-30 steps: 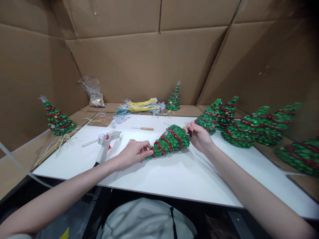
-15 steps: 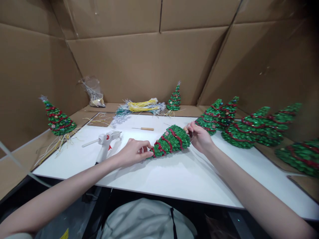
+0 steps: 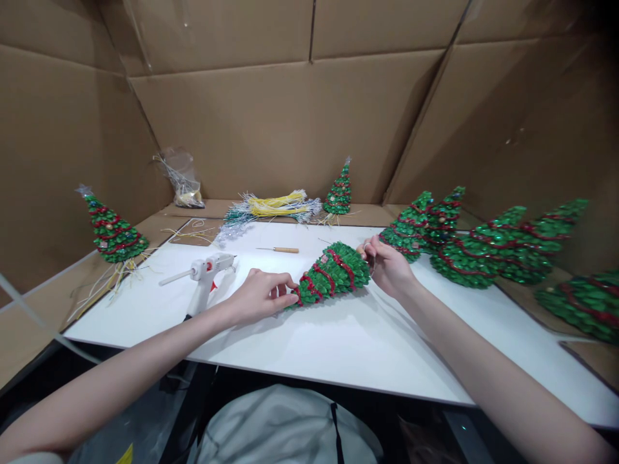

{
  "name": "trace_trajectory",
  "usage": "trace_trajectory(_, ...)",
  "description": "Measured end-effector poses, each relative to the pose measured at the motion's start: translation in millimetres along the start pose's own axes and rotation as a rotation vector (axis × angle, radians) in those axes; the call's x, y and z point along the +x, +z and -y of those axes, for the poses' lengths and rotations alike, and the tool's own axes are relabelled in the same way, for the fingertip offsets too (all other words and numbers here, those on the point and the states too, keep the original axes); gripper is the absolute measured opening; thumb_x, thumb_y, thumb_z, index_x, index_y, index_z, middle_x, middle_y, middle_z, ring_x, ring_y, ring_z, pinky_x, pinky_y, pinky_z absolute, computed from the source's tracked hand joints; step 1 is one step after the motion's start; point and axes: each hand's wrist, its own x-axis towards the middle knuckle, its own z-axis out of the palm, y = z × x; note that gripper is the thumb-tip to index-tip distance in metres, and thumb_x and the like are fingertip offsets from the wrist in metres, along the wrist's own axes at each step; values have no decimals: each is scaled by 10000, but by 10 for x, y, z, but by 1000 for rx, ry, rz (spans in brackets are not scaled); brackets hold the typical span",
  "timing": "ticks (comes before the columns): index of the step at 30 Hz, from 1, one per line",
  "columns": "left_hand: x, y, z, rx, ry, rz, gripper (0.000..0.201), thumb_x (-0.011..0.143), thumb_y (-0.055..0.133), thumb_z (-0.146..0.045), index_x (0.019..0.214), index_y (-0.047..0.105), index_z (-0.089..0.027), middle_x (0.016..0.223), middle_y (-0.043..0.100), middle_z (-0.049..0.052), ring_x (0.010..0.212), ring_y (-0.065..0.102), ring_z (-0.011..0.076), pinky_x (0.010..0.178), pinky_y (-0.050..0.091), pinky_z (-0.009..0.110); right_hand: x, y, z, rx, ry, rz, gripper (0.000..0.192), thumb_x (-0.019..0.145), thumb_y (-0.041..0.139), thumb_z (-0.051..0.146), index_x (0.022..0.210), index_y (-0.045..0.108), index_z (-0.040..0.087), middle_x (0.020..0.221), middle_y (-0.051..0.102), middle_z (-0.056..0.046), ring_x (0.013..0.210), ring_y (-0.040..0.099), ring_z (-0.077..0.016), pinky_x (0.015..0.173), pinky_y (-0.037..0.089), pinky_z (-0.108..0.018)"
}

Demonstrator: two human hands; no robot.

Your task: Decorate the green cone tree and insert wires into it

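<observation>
A small green Christmas tree [image 3: 333, 274] with red garland lies tilted on its side between my hands, tip to the left and base to the right. My left hand [image 3: 268, 291] pinches it near the tip, thumb and forefinger closed on it. At the base end, my right hand [image 3: 384, 261] has its fingers closed round a pale wire or cord; part of the grip is hidden. Close behind the tree is a thin awl [image 3: 285, 250] with a wooden handle. A white glue gun [image 3: 203, 280] stands left of my left hand.
Several finished-looking trees [image 3: 483, 248] stand along the right side. Bundles of white and yellow wires [image 3: 273, 206] lie at the back, beside another tree [image 3: 338, 190]. A starred tree [image 3: 112, 229] and a plastic bag [image 3: 181, 180] are at left. Cardboard walls [image 3: 232, 122] enclose the white board [image 3: 314, 354].
Almost nothing differs. Both hands keep their hold on the tree and wire, and the view has shifted very slightly.
</observation>
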Motion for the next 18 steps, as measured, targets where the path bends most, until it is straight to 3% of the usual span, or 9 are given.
trace_trajectory(7, -27, 4, -39, 72, 34, -4, 281, 899, 395, -413, 915, 594, -215, 728, 645, -28, 687, 574, 119, 878, 285, 346, -6, 14, -2, 4, 8, 9, 404, 779, 567, 450, 509, 431, 183, 605, 437, -7, 549, 387, -115, 458, 332, -211)
trace_trajectory(13, -65, 26, -12, 81, 62, -10, 403, 755, 565, -552, 998, 570, -230, 784, 627, -20, 734, 576, 146, 882, 274, 362, 40, 69, 30, 6, -25, 36, 406, 810, 531, 420, 502, 410, 185, 552, 358, 10, 483, 325, -105, 437, 309, -228)
trace_trajectory(18, -64, 49, 9, 107, 49, -15, 349, 783, 564, -494, 998, 560, -219, 745, 618, -24, 706, 567, 141, 879, 277, 359, 97, 142, -7, -81, 40, 73, 443, 731, 614, 477, 486, 390, 185, 465, 289, 52, 396, 257, -73, 391, 262, -225)
